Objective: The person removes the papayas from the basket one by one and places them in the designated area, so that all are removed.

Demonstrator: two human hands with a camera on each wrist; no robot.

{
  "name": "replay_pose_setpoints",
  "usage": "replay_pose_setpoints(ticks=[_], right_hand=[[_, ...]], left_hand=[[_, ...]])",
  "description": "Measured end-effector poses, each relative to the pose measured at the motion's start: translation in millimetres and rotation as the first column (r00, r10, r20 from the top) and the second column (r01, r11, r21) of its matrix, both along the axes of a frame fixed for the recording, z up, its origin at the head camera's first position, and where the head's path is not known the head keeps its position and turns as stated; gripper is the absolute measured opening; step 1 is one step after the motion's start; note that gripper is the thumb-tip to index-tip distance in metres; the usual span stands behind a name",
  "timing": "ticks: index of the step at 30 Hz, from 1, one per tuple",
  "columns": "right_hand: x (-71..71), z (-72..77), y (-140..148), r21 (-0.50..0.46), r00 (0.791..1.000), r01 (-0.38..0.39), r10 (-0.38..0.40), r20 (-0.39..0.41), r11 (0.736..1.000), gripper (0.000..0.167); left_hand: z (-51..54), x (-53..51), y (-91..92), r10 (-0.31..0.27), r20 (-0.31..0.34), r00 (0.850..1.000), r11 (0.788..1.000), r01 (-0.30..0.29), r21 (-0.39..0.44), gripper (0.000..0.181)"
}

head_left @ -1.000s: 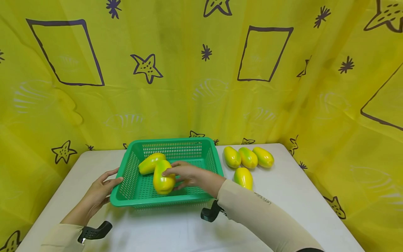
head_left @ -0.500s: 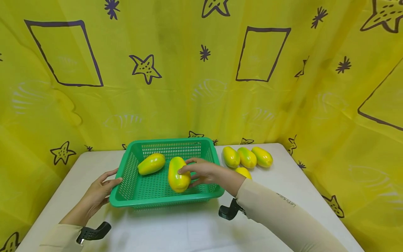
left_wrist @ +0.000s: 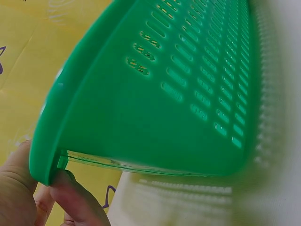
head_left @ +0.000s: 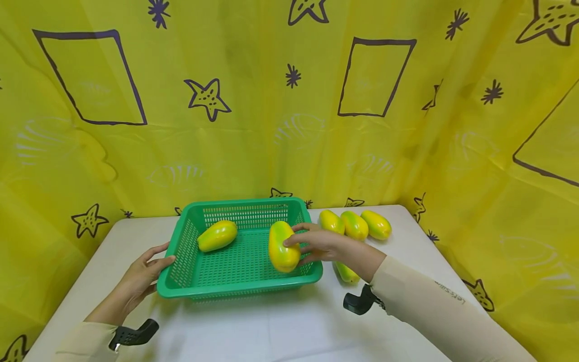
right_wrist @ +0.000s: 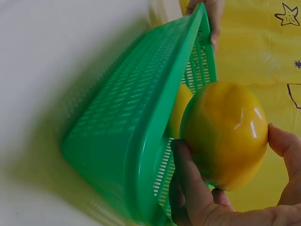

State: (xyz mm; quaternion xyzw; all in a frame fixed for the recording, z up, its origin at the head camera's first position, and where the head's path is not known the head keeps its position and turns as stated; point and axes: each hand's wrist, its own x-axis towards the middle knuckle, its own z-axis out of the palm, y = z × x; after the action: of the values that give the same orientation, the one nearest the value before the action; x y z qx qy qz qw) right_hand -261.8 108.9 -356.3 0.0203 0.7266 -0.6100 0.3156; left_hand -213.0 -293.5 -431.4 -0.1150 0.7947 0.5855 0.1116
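My right hand (head_left: 323,244) grips a yellow-green papaya (head_left: 282,249) over the right side of the green plastic basket (head_left: 239,291). In the right wrist view, thumb and fingers are around that papaya (right_wrist: 223,134), above the basket's rim (right_wrist: 160,103). Inside the basket, toward the back left, lies another papaya (head_left: 218,236). My left hand (head_left: 142,274) holds the basket's left rim. The left wrist view shows its thumb and fingers (left_wrist: 77,202) pinching the basket (left_wrist: 108,113) at a corner of the rim.
Several papayas (head_left: 376,224) lie on the white table (head_left: 267,327) to the right of the basket, one (head_left: 347,273) nearer the front and partly hidden by the right arm. A yellow patterned curtain (head_left: 253,151) hangs behind and at both sides.
My right hand has carried the papaya to the right across the basket, away from the other papaya inside. The left hand keeps its hold on the rim.
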Motion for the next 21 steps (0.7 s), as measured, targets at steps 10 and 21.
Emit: replay_pose_setpoints(ticks=[10,21], right_hand=[[5.7,9.0,25,0.028,0.999,-0.038,0.039,-0.020,0.999,0.075],[7.4,15.2,52,0.003,1.000,-0.015,0.015,0.007,1.000,0.075]], left_hand=[[0.1,-0.8,-0.5,-0.002,0.001,1.000,1.000,0.002,-0.018,0.079],[0.0,0.0,-0.1,0.001,0.001,1.000,1.000,-0.001,-0.010,0.079]])
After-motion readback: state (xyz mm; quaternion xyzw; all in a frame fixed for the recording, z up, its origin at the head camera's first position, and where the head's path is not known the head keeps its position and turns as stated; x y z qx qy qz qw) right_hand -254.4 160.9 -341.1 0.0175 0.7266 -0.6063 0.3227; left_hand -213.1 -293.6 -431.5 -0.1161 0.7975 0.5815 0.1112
